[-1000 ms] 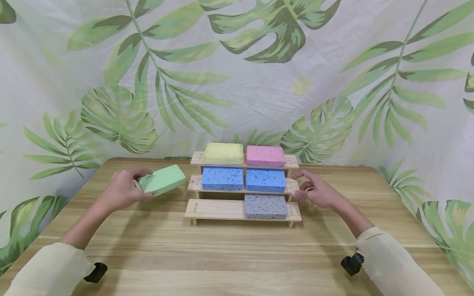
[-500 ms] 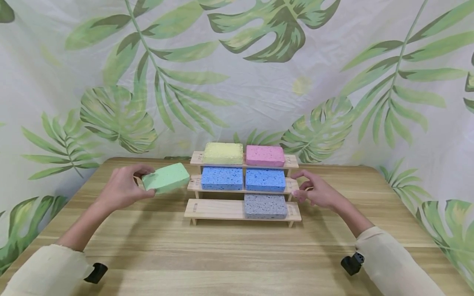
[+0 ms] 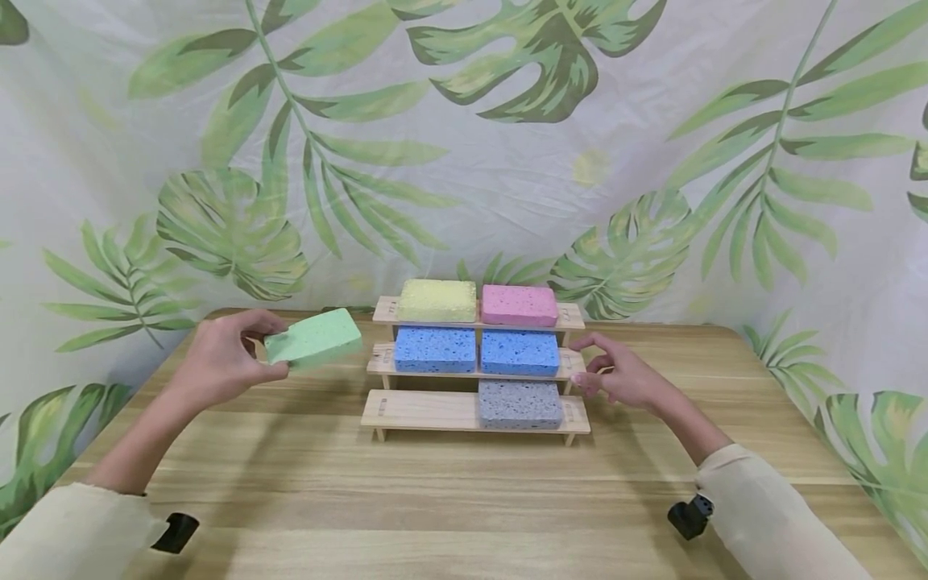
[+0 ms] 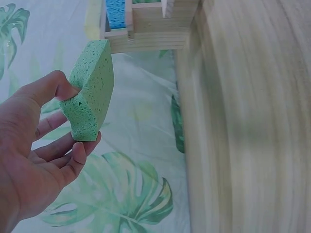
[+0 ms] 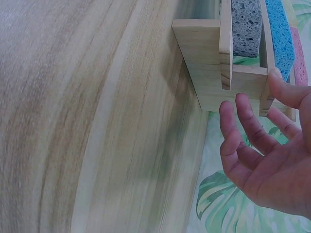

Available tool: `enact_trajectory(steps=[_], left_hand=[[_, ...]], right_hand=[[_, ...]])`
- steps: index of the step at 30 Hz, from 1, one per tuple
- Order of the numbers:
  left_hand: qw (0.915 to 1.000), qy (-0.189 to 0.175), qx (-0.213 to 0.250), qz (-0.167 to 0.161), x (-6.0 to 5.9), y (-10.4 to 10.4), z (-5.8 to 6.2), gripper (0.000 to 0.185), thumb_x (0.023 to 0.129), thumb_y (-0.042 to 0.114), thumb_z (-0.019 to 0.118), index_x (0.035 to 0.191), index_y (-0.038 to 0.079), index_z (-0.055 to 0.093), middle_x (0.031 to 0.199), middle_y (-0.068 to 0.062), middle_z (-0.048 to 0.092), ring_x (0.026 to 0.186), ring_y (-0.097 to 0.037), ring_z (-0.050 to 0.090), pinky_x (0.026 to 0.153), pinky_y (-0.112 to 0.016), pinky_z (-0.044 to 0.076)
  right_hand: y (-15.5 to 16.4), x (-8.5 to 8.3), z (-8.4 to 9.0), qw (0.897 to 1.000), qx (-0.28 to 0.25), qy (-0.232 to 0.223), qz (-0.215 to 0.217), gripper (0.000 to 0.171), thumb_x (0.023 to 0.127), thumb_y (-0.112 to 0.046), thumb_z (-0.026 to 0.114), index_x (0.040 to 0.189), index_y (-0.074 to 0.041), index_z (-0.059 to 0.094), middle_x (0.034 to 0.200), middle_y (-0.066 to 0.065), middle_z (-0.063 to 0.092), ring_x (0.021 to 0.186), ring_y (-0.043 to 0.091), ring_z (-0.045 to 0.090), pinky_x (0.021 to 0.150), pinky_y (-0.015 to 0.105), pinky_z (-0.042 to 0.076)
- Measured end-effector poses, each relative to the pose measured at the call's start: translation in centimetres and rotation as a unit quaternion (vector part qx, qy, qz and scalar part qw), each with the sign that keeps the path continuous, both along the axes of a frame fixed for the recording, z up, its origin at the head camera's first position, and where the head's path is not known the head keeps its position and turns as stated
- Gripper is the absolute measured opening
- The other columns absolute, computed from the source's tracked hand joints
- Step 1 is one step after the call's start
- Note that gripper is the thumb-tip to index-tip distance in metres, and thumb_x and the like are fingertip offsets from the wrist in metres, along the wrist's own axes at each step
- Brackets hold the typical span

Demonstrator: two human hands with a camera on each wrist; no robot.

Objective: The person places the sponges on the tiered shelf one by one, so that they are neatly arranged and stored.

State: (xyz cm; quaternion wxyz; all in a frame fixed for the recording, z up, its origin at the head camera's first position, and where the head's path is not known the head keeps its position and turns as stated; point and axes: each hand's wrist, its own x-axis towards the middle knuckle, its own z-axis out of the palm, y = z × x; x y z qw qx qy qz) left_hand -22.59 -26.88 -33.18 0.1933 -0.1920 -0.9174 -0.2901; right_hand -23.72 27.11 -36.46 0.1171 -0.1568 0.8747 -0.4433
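Observation:
My left hand pinches one end of a green sponge between thumb and fingers, up off the table and left of a three-tier wooden rack. In the left wrist view the sponge shows its pores and a dented end under my thumb. At the rack's right end my right hand holds the middle tier by thumb and forefinger. The other fingers curl loosely in the right wrist view. On the bottom tier a grey sponge sits at the right; the left half is bare wood.
Two blue sponges lie side by side on the middle tier, the left one beside the right one. On top are a yellow sponge and a pink sponge. A leaf-patterned cloth hangs behind the wooden table.
My left hand first carried the green sponge slightly right, toward the rack, then drew back left and a little upward. My right hand and the rack have stayed put.

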Motion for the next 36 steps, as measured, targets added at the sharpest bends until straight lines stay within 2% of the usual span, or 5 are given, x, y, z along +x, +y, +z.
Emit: enact_trajectory(steps=[11,15,21,28,36], left_hand=[[0.9996,-0.027,0.001,0.002,0.9,0.7,1.2,0.036,0.071,0.006,0.088,0.103,0.006,0.071,0.093,-0.008,0.070,0.067,-0.009,0.052,0.059,-0.023,0.040],[0.9997,-0.024,0.007,-0.002,1.1,1.1,1.3,0.035,0.070,0.005,0.088,0.100,0.006,0.071,0.087,-0.003,0.067,0.066,-0.008,0.050,0.057,-0.023,0.038],[0.9994,-0.014,0.027,-0.014,1.6,1.9,1.7,0.034,0.069,0.001,0.087,0.098,0.007,0.070,0.088,-0.003,0.067,0.067,-0.008,0.052,0.058,-0.020,0.040],[0.9977,-0.012,0.051,-0.043,2.4,3.3,2.1,0.033,0.068,-0.005,0.085,0.096,0.007,0.072,0.088,-0.003,0.068,0.069,-0.009,0.054,0.058,-0.019,0.042],[0.9955,0.007,0.049,-0.081,2.8,4.9,2.1,0.034,0.067,-0.005,0.088,0.095,0.013,0.079,0.078,0.004,0.066,0.066,-0.011,0.052,0.051,-0.022,0.038]], right_hand=[[0.1,0.1,-0.1,1.000,-0.003,-0.003,-0.004,0.049,0.100,-0.009,0.068,0.144,-0.002,0.045,0.089,0.017,0.070,0.084,0.037,0.065,0.054,0.035,0.048],[0.1,0.1,-0.1,1.000,-0.003,-0.003,-0.004,0.050,0.100,-0.009,0.068,0.144,-0.003,0.045,0.089,0.017,0.070,0.084,0.036,0.065,0.054,0.035,0.048],[0.1,0.0,-0.1,1.000,-0.003,-0.003,-0.005,0.049,0.101,-0.009,0.067,0.143,-0.003,0.045,0.089,0.017,0.070,0.084,0.037,0.065,0.054,0.036,0.048],[0.1,-0.3,-0.2,1.000,0.001,0.001,-0.011,0.049,0.100,-0.009,0.068,0.143,-0.001,0.047,0.088,0.018,0.071,0.084,0.040,0.067,0.055,0.037,0.051],[0.1,-0.3,-0.2,1.000,-0.001,0.000,-0.005,0.050,0.099,-0.008,0.068,0.143,0.000,0.046,0.091,0.022,0.072,0.084,0.041,0.067,0.054,0.037,0.051]])
